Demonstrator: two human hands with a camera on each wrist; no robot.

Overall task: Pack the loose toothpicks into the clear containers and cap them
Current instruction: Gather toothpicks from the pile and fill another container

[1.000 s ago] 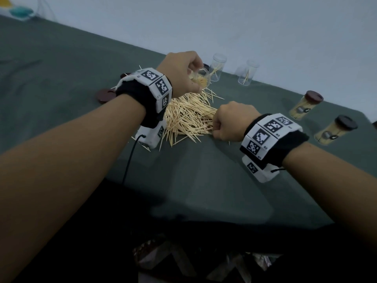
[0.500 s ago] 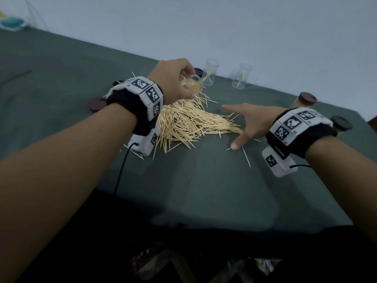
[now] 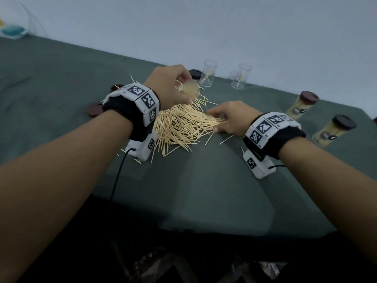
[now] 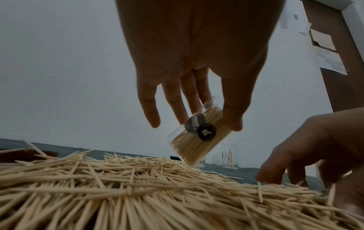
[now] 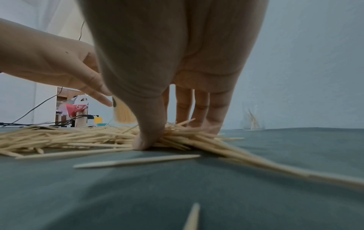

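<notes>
A pile of loose toothpicks (image 3: 179, 127) (image 4: 138, 186) (image 5: 69, 138) lies on the green cloth in the middle of the table. Above its far edge my left hand (image 3: 183, 88) (image 4: 206, 112) holds a clear container (image 3: 190, 90) (image 4: 199, 137) packed with toothpicks, uncapped and tilted, between thumb and fingers. My right hand (image 3: 216, 121) (image 5: 173, 133) is down on the pile's right side. Its thumb (image 5: 149, 137) presses the cloth, and a bunch of toothpicks is pinched between thumb and fingers.
Two open clear containers (image 3: 208, 75) (image 3: 240, 78) with a few toothpicks stand at the back. Two filled, capped containers (image 3: 302, 105) (image 3: 332, 129) lie at the right. Dark brown caps (image 3: 93, 108) (image 3: 117, 87) (image 3: 194, 73) sit left of and behind the pile. Stray toothpicks (image 3: 226, 139) lie near my right wrist.
My right hand went from a fist to a flat spread hand, then came down on the pile's right side and closed on toothpicks. The left hand kept holding the container, now tilted.
</notes>
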